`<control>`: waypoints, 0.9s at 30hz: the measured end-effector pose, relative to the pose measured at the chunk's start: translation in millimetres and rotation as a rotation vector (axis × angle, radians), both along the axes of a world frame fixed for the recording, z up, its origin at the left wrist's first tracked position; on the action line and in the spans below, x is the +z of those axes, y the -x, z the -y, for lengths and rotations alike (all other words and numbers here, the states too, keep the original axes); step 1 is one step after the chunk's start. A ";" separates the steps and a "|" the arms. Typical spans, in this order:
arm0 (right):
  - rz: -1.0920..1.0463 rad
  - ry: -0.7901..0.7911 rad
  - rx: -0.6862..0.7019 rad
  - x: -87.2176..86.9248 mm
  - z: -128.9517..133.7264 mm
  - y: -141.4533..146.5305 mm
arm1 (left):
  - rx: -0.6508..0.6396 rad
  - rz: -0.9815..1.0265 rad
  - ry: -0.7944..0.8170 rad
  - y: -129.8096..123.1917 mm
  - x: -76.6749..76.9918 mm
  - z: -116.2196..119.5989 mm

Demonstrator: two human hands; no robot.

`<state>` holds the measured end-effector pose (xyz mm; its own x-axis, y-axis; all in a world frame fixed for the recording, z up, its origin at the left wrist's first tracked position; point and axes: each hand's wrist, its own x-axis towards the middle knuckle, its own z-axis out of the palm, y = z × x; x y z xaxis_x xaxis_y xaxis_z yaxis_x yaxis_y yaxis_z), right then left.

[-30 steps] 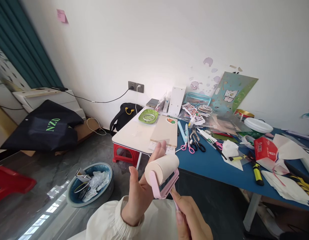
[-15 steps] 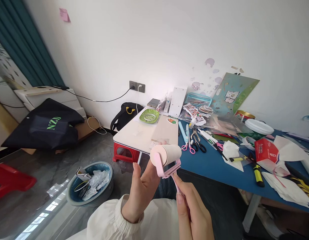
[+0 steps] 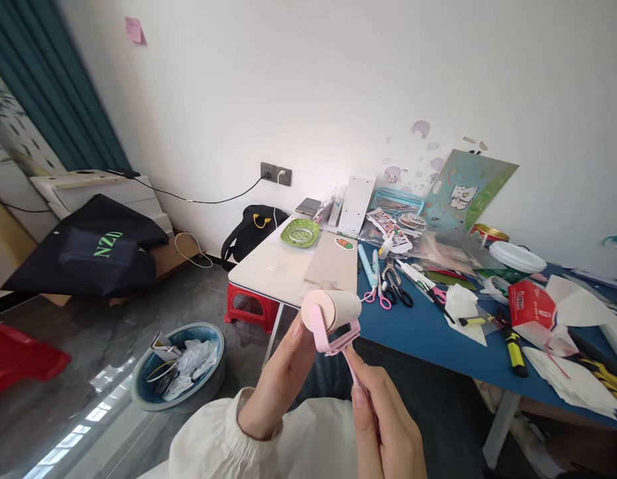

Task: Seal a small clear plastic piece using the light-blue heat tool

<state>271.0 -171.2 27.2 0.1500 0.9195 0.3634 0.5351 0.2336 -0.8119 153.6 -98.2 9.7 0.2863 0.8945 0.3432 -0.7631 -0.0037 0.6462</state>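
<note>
A pink lint roller [image 3: 333,310] with a pale paper roll is held up in front of me, its roll tilted slightly. Wrapped round its thin pink handle is my right hand [image 3: 385,416], index finger stretched along the neck. My left hand [image 3: 283,376] is closed at the left underside of the roll, thumb against its edge. The other left fingers are mostly hidden behind the roller. Beyond the roll lies a beige board [image 3: 333,263] with a carrot sticker [image 3: 345,244] on it.
A white table [image 3: 268,269] carries a green dish [image 3: 300,232]. The blue table [image 3: 403,332] on the right holds scissors [image 3: 398,293], a red box [image 3: 530,309], tissues and a box cutter [image 3: 515,352]. On the floor stand a blue basin [image 3: 138,392] of rubbish and a red stool [image 3: 251,307].
My left thumb has swung in from standing apart to rest against the roll. The right hand keeps its grip on the handle. The view has shifted slightly.
</note>
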 end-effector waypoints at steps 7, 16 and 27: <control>0.053 -0.048 0.002 3.0 -1.9 -0.1 | 0.087 -0.038 -0.014 3.8 5.6 -1.9; 0.036 -0.064 -0.019 10.0 -5.6 -3.3 | 0.069 -0.194 -0.123 8.5 9.6 -2.4; 0.106 -0.146 0.043 20.3 -30.5 -22.5 | 0.002 -0.137 -0.054 5.9 -3.8 2.6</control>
